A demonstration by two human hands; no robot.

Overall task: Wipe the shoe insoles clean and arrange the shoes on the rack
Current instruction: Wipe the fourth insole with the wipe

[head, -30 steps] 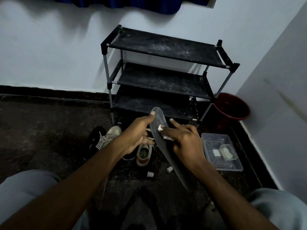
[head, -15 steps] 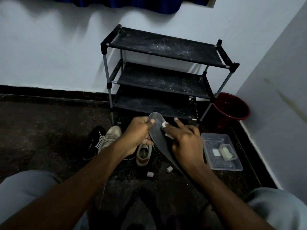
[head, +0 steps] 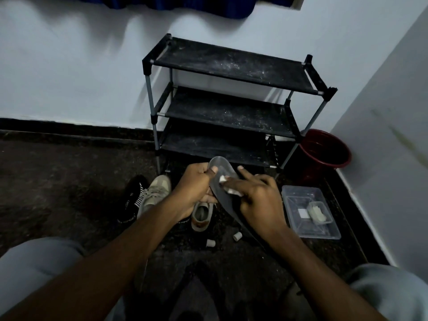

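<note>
Our left hand [head: 196,184] grips the upper end of the grey insole [head: 222,198], thumb on top; our right hand [head: 259,198] pinches a white wipe [head: 224,179] against its face. Beneath, on the floor, lie a beige sneaker [head: 155,193] and a black shoe [head: 132,202], before the three-tier rack [head: 231,63], with a clear tray [head: 310,230] to the right

The left hand [head: 196,184] grips an insole [head: 223,201] near its upper end; the right hand [head: 261,200] holds a white wipe [head: 228,185] against it. Shoes [head: 155,193] lie on the floor below, before a black rack [head: 231,63]. A bucket [head: 324,151] and a clear tray [head: 298,198] sit to the right.
</note>
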